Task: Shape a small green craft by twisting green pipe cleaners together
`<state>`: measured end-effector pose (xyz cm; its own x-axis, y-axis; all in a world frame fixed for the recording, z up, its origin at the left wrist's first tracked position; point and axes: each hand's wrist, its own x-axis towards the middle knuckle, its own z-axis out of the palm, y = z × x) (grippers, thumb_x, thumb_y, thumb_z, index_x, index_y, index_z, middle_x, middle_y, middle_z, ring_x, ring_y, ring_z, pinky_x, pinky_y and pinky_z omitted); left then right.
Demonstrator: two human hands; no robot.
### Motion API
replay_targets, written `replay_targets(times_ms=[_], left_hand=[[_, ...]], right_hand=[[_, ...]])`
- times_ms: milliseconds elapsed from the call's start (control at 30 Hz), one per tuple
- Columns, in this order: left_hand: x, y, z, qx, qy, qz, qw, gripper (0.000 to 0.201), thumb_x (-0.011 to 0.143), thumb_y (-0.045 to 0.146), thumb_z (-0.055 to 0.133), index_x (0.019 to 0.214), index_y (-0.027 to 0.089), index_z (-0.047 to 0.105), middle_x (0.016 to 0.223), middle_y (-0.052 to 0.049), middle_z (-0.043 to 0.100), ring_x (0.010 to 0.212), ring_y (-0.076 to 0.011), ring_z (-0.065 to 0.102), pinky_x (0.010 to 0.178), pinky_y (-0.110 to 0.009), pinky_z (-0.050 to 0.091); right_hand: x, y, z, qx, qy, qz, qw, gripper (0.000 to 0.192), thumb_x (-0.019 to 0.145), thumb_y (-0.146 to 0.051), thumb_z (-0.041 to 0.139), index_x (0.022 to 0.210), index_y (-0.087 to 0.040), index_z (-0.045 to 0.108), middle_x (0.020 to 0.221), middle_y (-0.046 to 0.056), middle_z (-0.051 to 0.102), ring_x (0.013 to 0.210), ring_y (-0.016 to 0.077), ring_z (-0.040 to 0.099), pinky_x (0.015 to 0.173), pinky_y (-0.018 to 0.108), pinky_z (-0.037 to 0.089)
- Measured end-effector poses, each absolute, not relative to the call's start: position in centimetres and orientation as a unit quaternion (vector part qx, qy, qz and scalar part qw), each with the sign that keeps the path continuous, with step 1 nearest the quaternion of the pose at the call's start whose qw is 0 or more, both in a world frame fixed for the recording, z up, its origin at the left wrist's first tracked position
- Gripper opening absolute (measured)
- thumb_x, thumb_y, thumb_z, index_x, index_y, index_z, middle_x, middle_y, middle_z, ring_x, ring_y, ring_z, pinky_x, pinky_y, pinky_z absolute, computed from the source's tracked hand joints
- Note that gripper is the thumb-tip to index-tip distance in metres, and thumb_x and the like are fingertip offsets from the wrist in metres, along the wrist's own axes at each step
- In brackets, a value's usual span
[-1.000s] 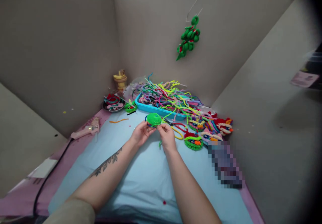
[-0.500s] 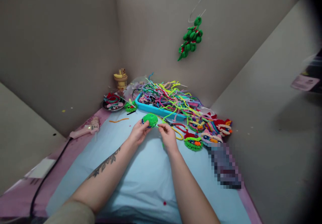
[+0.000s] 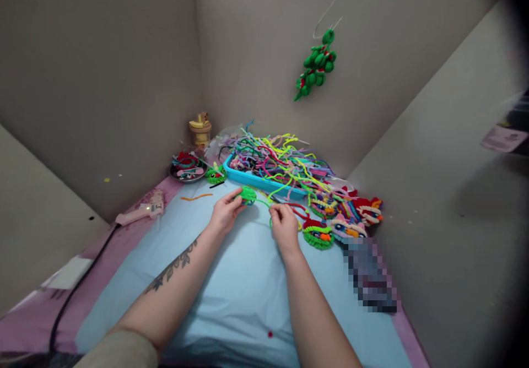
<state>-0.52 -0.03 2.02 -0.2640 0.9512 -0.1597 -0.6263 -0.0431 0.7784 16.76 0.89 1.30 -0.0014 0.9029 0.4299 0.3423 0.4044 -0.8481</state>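
Note:
My left hand (image 3: 224, 215) pinches a small round green pipe-cleaner coil (image 3: 248, 194) above the light-blue mat (image 3: 231, 280). A thin green pipe-cleaner strand (image 3: 263, 203) runs from the coil to my right hand (image 3: 284, 222), whose fingers are closed on it. Both hands hover near the front edge of the turquoise tray (image 3: 252, 180) heaped with several coloured pipe cleaners (image 3: 281, 161).
Finished fuzzy figures (image 3: 343, 214) lie right of my hands, beside a blurred patch. A pink glue gun (image 3: 140, 211) with a black cable lies at left. A metal dish (image 3: 187, 168) and a yellow container (image 3: 200, 131) stand in the corner. A green ornament (image 3: 317, 65) hangs on the grey wall.
The green coil has turned edge-on and looks smaller in my left hand. My right hand has drawn away to the right, pulling the green strand out straight.

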Motion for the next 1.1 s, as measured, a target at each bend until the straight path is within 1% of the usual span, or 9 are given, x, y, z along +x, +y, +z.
replay_targets(times_ms=[100, 167, 400, 600, 700, 800, 900, 967, 1100], left_hand=[[-0.2, -0.2, 2.1, 0.197, 0.410, 0.682, 0.573, 0.033, 0.061, 0.013, 0.076, 0.094, 0.013, 0.069, 0.082, -0.007, 0.070, 0.070, -0.0142, 0.065, 0.068, -0.026, 0.052], [0.0, -0.3, 2.1, 0.185, 0.418, 0.680, 0.573, 0.030, 0.063, 0.011, 0.073, 0.092, 0.013, 0.069, 0.083, -0.007, 0.071, 0.068, -0.0137, 0.064, 0.068, -0.026, 0.052], [0.6, -0.5, 2.1, 0.148, 0.383, 0.678, 0.610, 0.027, 0.068, 0.008, 0.068, 0.094, 0.016, 0.067, 0.084, -0.005, 0.071, 0.071, -0.0123, 0.065, 0.073, -0.027, 0.052], [1.4, -0.6, 1.9, 0.135, 0.363, 0.685, 0.617, 0.027, 0.066, 0.008, 0.069, 0.091, 0.017, 0.066, 0.081, -0.003, 0.070, 0.070, -0.0117, 0.065, 0.076, -0.029, 0.051], [1.7, -0.7, 1.8, 0.141, 0.357, 0.685, 0.619, 0.028, 0.064, 0.009, 0.071, 0.091, 0.017, 0.066, 0.080, -0.003, 0.071, 0.069, -0.0122, 0.065, 0.076, -0.029, 0.051], [1.8, -0.8, 1.8, 0.152, 0.351, 0.681, 0.624, 0.032, 0.063, 0.012, 0.074, 0.093, 0.017, 0.065, 0.083, -0.004, 0.071, 0.071, -0.0139, 0.066, 0.075, -0.030, 0.051], [1.7, -1.0, 1.7, 0.161, 0.359, 0.667, 0.633, 0.034, 0.063, 0.016, 0.075, 0.095, 0.017, 0.065, 0.085, -0.005, 0.071, 0.070, -0.0142, 0.066, 0.073, -0.029, 0.051], [1.7, -1.0, 1.6, 0.173, 0.371, 0.654, 0.636, 0.033, 0.063, 0.018, 0.076, 0.094, 0.017, 0.066, 0.085, -0.005, 0.071, 0.068, -0.0133, 0.065, 0.073, -0.029, 0.051], [1.9, -1.0, 1.4, 0.199, 0.384, 0.647, 0.628, 0.030, 0.062, 0.021, 0.077, 0.090, 0.016, 0.068, 0.085, -0.005, 0.071, 0.069, -0.0127, 0.065, 0.074, -0.028, 0.050]], right_hand=[[16.0, 0.4, 1.4, -0.458, -0.557, 0.402, 0.564, 0.014, 0.080, -0.033, 0.052, 0.084, -0.019, 0.056, 0.064, -0.001, 0.059, 0.056, 0.0153, 0.058, 0.059, 0.029, 0.047], [15.5, 0.1, 1.5, -0.431, -0.518, 0.446, 0.589, 0.016, 0.079, -0.034, 0.055, 0.086, -0.020, 0.054, 0.064, -0.002, 0.060, 0.058, 0.0153, 0.061, 0.060, 0.030, 0.049], [14.1, -0.1, 1.2, -0.387, -0.460, 0.480, 0.639, 0.019, 0.072, -0.032, 0.066, 0.081, -0.019, 0.056, 0.076, 0.001, 0.066, 0.076, 0.0176, 0.066, 0.074, 0.033, 0.051], [13.2, 0.4, 0.6, -0.374, -0.339, 0.545, 0.670, 0.027, 0.063, -0.030, 0.075, 0.075, -0.018, 0.055, 0.072, 0.000, 0.066, 0.075, 0.0166, 0.066, 0.076, 0.032, 0.050], [12.9, 0.3, 0.8, -0.348, -0.294, 0.590, 0.667, 0.029, 0.058, -0.029, 0.077, 0.071, -0.018, 0.053, 0.071, -0.001, 0.064, 0.076, 0.0172, 0.067, 0.072, 0.031, 0.052], [12.8, 0.1, 0.9, -0.345, -0.300, 0.628, 0.630, 0.030, 0.056, -0.028, 0.078, 0.069, -0.018, 0.053, 0.068, -0.002, 0.062, 0.067, 0.0152, 0.065, 0.059, 0.026, 0.050], [13.0, 0.0, 0.8, -0.373, -0.326, 0.635, 0.592, 0.029, 0.055, -0.029, 0.077, 0.069, -0.017, 0.054, 0.062, -0.004, 0.057, 0.052, 0.0098, 0.057, 0.043, 0.019, 0.039], [13.2, 0.1, 0.7, -0.385, -0.355, 0.617, 0.587, 0.028, 0.058, -0.030, 0.075, 0.072, -0.017, 0.055, 0.060, -0.005, 0.054, 0.047, 0.0079, 0.050, 0.040, 0.018, 0.032], [13.5, 0.2, 0.4, -0.409, -0.445, 0.518, 0.605, 0.022, 0.065, -0.031, 0.068, 0.077, -0.018, 0.055, 0.063, -0.004, 0.055, 0.056, 0.0104, 0.050, 0.053, 0.022, 0.039]])
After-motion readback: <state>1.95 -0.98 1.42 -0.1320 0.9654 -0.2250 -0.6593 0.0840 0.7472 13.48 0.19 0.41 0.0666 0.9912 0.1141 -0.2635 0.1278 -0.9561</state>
